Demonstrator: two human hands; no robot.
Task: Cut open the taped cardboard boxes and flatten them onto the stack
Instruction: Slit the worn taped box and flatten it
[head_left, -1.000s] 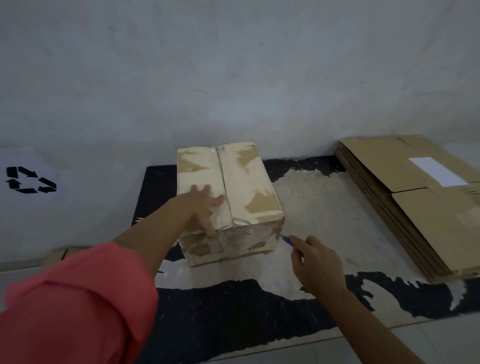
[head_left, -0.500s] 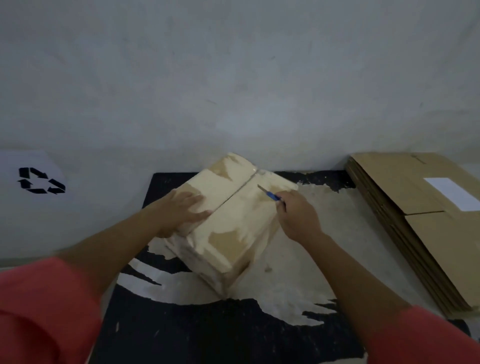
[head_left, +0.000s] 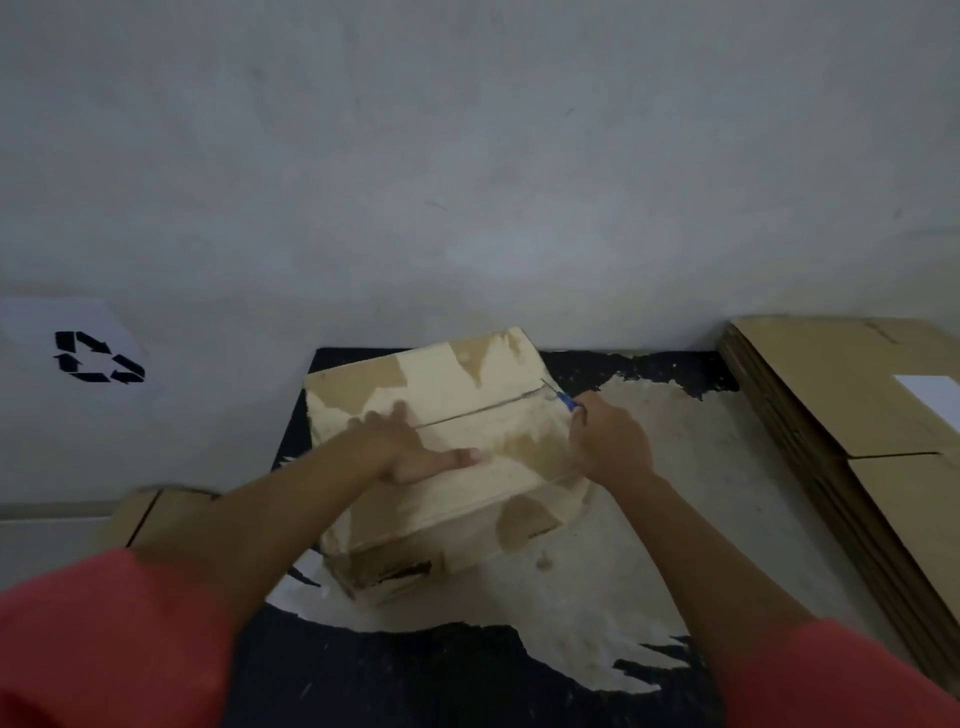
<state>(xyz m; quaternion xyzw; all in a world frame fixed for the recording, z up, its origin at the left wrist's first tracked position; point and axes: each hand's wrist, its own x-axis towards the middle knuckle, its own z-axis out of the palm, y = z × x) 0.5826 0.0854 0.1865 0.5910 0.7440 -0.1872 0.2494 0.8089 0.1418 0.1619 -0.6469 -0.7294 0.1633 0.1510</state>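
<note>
A taped cardboard box (head_left: 457, 395) with worn, pale tape lies on the mat in the middle, its top seam running left to right. My left hand (head_left: 410, 449) lies flat on the box top, fingers straight, pressing it down. My right hand (head_left: 610, 441) grips a small blue-handled cutter (head_left: 563, 399) at the box's right end, and the blade tip meets the right end of the seam. The stack of flattened boxes (head_left: 841, 415) lies at the right.
A worn black mat (head_left: 467, 670) with torn pale patches covers the floor under the box. A wall rises just behind. A white sheet with a recycling sign (head_left: 98, 357) leans at the left. Another piece of cardboard (head_left: 150, 512) shows at the left, behind my arm.
The box has turned so its seam now runs left to right. My left hand has shifted to the middle of the top. My right hand has brought the cutter to the seam's right end.
</note>
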